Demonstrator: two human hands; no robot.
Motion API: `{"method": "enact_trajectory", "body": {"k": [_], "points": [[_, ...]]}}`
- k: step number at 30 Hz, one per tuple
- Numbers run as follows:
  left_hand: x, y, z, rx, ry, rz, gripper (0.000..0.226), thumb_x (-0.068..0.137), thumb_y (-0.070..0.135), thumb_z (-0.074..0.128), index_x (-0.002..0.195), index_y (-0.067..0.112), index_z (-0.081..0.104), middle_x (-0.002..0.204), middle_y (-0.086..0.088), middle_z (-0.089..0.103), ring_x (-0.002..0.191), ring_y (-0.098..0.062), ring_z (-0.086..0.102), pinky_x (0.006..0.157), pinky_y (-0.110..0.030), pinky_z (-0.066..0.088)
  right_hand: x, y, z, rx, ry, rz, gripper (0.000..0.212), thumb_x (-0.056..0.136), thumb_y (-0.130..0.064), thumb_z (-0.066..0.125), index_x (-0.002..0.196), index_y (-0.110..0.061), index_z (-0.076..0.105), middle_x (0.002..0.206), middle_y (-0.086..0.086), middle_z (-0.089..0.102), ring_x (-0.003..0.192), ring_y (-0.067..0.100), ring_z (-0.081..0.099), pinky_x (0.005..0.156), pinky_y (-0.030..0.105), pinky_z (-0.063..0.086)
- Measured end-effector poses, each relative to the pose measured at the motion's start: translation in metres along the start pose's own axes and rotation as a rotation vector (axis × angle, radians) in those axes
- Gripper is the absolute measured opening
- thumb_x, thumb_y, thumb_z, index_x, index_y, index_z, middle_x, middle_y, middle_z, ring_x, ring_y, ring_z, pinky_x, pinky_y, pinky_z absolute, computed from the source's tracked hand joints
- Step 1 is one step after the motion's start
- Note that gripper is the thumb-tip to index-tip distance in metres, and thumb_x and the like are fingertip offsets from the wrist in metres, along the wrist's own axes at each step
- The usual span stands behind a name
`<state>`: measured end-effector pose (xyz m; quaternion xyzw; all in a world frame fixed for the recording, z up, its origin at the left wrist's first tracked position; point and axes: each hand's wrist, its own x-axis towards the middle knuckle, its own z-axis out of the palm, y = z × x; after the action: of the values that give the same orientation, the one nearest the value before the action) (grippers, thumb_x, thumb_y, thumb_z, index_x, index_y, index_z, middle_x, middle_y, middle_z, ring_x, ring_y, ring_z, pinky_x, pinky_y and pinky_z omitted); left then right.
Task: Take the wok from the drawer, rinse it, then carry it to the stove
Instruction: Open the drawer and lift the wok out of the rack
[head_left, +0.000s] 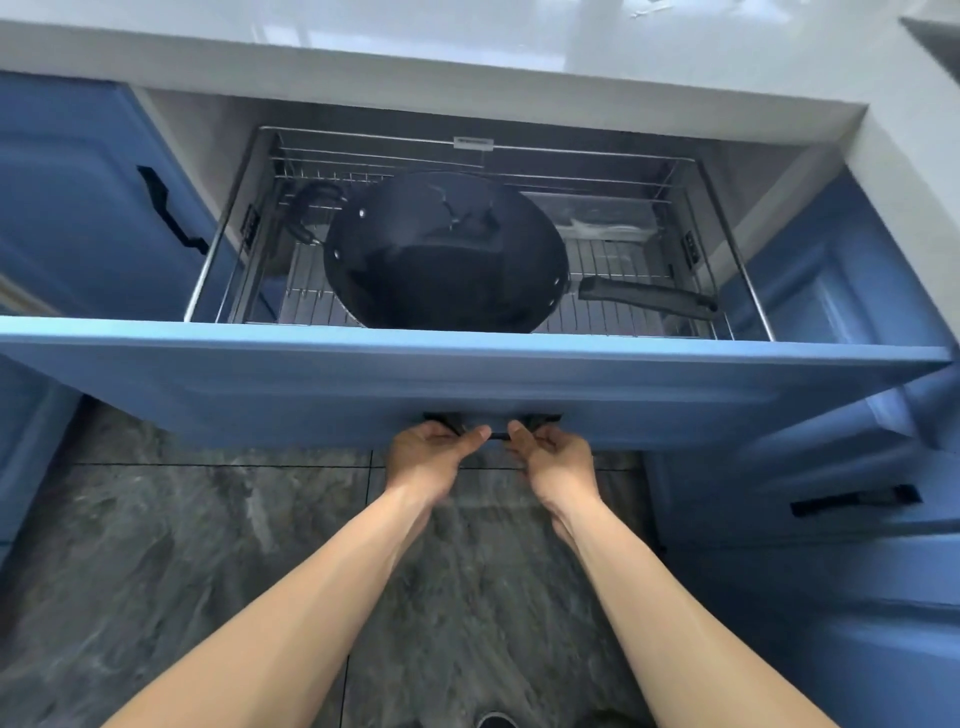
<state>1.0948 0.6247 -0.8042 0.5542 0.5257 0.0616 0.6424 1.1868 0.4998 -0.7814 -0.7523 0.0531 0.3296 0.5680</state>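
Observation:
A black wok (441, 254) lies in the wire basket (727, 249) of a blue pull-out drawer (260, 379), which stands open. Its long dark handle (649, 299) points right, and a small loop handle sits on its left side. Both of my hands are below the drawer front, curled around the black drawer handle (498, 435). My left hand (431, 457) grips it on the left, my right hand (553, 460) on the right. The wok's near rim is hidden behind the drawer front.
A white countertop (467, 67) overhangs the drawer. Blue cabinet doors with black handles (166, 213) flank it on the left and lower right (857, 501). A clear plastic item (608, 223) lies at the basket's back right. Grey marbled floor tiles (208, 545) lie below.

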Motion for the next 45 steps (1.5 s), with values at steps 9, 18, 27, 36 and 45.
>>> {"method": "enact_trajectory", "body": {"k": [9, 18, 27, 36, 45], "points": [[-0.025, -0.02, -0.005, 0.045, 0.0, -0.018, 0.04, 0.079, 0.037, 0.099, 0.093, 0.005, 0.079, 0.082, 0.008, 0.081, 0.075, -0.008, 0.073, 0.065, -0.02, 0.049, -0.019, 0.017, -0.011, -0.027, -0.028, 0.037, 0.027, 0.099, -0.031, 0.078, 0.105, -0.005, 0.07, 0.101, 0.007, 0.082, 0.098, 0.018, 0.079, 0.082, 0.028, 0.061], [-0.033, -0.017, -0.008, 0.267, 0.046, 0.037, 0.04, 0.076, 0.055, 0.096, 0.076, 0.022, 0.073, 0.081, 0.008, 0.077, 0.08, -0.015, 0.072, 0.07, -0.026, 0.052, -0.021, 0.018, -0.016, -0.116, -0.041, 0.067, 0.043, 0.099, -0.035, 0.077, 0.121, 0.0, 0.067, 0.104, 0.01, 0.082, 0.094, 0.017, 0.078, 0.083, 0.034, 0.064], [-0.09, 0.016, -0.053, 0.31, -0.009, 0.116, 0.036, 0.077, 0.063, 0.091, 0.084, 0.029, 0.081, 0.085, 0.016, 0.08, 0.084, -0.002, 0.075, 0.07, -0.021, 0.052, -0.062, -0.022, -0.048, -0.639, -0.104, -0.107, 0.032, 0.098, -0.045, 0.071, 0.113, -0.019, 0.082, 0.109, -0.003, 0.079, 0.105, 0.016, 0.072, 0.089, 0.027, 0.054], [-0.16, 0.163, -0.108, 0.376, -0.016, 0.337, 0.048, 0.075, 0.068, 0.088, 0.108, 0.033, 0.081, 0.098, 0.02, 0.084, 0.094, 0.007, 0.077, 0.094, -0.028, 0.062, -0.116, -0.185, -0.079, -0.792, -0.27, -0.368, 0.02, 0.101, -0.041, 0.069, 0.105, -0.025, 0.079, 0.101, -0.014, 0.079, 0.093, -0.009, 0.068, 0.08, 0.007, 0.046], [-0.11, 0.25, -0.125, 0.605, 0.043, 0.299, 0.086, 0.082, 0.082, 0.071, 0.148, 0.026, 0.065, 0.148, 0.011, 0.069, 0.13, -0.012, 0.066, 0.111, -0.036, 0.05, -0.052, -0.266, -0.073, -0.938, -0.222, -0.354, 0.052, 0.099, -0.059, 0.06, 0.131, -0.019, 0.067, 0.134, -0.004, 0.071, 0.118, 0.016, 0.067, 0.103, 0.033, 0.05]]}}
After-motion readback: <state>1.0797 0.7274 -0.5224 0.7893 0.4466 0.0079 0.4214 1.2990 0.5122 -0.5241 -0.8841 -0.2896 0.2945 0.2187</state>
